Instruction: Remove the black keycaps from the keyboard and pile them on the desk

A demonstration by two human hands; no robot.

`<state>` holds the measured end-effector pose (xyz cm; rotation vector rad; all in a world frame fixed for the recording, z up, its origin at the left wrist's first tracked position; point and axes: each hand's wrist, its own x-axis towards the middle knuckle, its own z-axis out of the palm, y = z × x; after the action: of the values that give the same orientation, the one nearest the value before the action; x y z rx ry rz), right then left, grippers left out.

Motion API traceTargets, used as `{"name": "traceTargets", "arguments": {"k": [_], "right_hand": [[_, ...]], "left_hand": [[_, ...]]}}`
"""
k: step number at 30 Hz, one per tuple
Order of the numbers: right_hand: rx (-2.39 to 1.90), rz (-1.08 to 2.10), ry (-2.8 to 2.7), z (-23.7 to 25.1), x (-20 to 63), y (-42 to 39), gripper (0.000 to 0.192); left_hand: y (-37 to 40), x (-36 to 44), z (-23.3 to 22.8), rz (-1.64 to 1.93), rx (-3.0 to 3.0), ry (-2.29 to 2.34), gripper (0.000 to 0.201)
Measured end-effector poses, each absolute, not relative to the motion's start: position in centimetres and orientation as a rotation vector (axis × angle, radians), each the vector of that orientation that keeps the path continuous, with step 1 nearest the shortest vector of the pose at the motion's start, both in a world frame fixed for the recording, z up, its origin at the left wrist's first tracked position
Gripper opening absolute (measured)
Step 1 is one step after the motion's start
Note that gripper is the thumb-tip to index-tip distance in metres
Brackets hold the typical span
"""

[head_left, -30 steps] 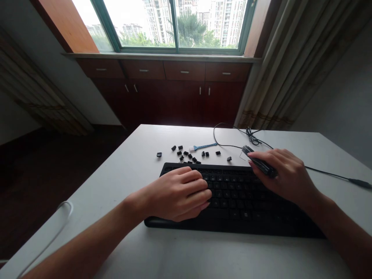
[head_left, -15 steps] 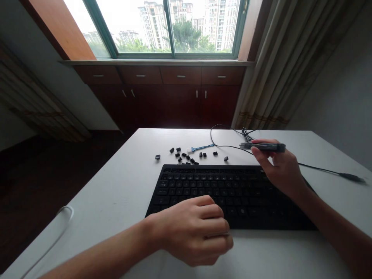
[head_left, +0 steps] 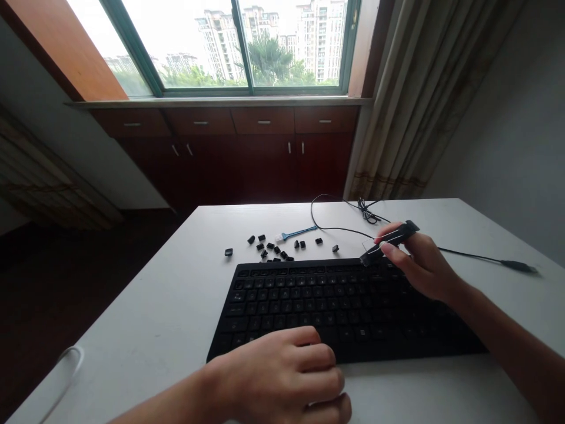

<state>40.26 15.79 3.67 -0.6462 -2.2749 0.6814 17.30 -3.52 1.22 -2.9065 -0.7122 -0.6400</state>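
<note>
A black keyboard (head_left: 326, 306) lies on the white table (head_left: 168, 318). My right hand (head_left: 419, 265) holds a slim black tool (head_left: 388, 240) over the keyboard's far right corner, its tip pointing down and left. My left hand (head_left: 286, 377) rests curled at the keyboard's near edge, fingers closed, with nothing visible in it. Several loose black keycaps (head_left: 273, 247) lie scattered behind the keyboard. A small blue brush (head_left: 295, 234) lies beyond them.
A black cable (head_left: 481, 257) runs from a coil at the table's back to the right edge. A white cable (head_left: 66, 371) loops at the near left corner. Dark wooden cabinets (head_left: 247, 147) stand under the window, and curtains (head_left: 410, 100) hang at the right.
My left hand has slid from the keys back to the keyboard's near edge. My right hand lifted the black tool, then tilted its tip down toward the keyboard's far right corner.
</note>
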Motion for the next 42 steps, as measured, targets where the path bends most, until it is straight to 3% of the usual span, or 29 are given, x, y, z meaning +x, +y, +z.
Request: {"name": "traceTargets", "arguments": {"k": [24, 31, 42], "right_hand": [[-0.704, 0.537, -2.413, 3.5, 39.7, 15.2, 0.017], [-0.457, 0.424, -2.569, 4.0, 39.4, 14.4, 0.007], [-0.335, 0.331, -2.594, 3.5, 39.8, 15.1, 0.011]], "left_hand": [[-3.3, 17.3, 1.2, -0.669, -2.889, -0.74, 0.012], [-3.2, 17.5, 1.4, -0.67, -2.878, -0.724, 0.011], [-3.2, 17.3, 1.2, -0.649, -2.882, -0.725, 0.011]]}}
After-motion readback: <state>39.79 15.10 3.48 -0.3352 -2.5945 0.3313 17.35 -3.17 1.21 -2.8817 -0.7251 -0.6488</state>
